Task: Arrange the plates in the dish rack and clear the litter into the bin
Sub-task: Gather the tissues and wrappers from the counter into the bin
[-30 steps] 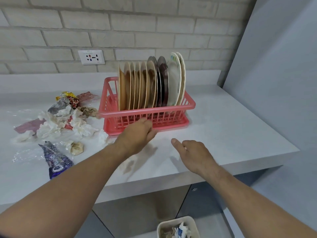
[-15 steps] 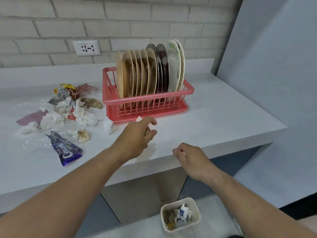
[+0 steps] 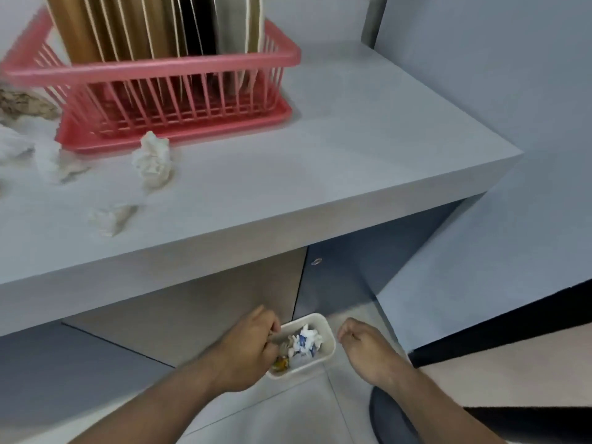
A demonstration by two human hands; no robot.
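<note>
The pink dish rack (image 3: 153, 67) stands on the grey counter (image 3: 320, 149) with several plates (image 3: 134, 27) upright in it. Crumpled white tissues (image 3: 153, 161) lie in front of the rack and another scrap (image 3: 110, 217) sits nearer the counter's front edge. On the floor below, the small white bin (image 3: 309, 366) holds crumpled litter (image 3: 304, 342). My left hand (image 3: 246, 350) hangs over the bin's left side with its fingers curled downward; what they hold is hidden. My right hand (image 3: 362, 344) hovers just right of the bin, loosely curled and holding nothing.
A brown crumpled paper (image 3: 25, 104) and more white tissue (image 3: 12, 145) lie at the counter's left edge of view. Cabinet doors (image 3: 336, 283) close off the space under the counter. A grey wall panel (image 3: 480, 91) rises on the right. A dark round object (image 3: 390, 418) sits on the floor.
Both hands have dropped from the counter to the bin on the floor, and my view has tilted down. The left hand had pinched a small white scrap near the rack.
</note>
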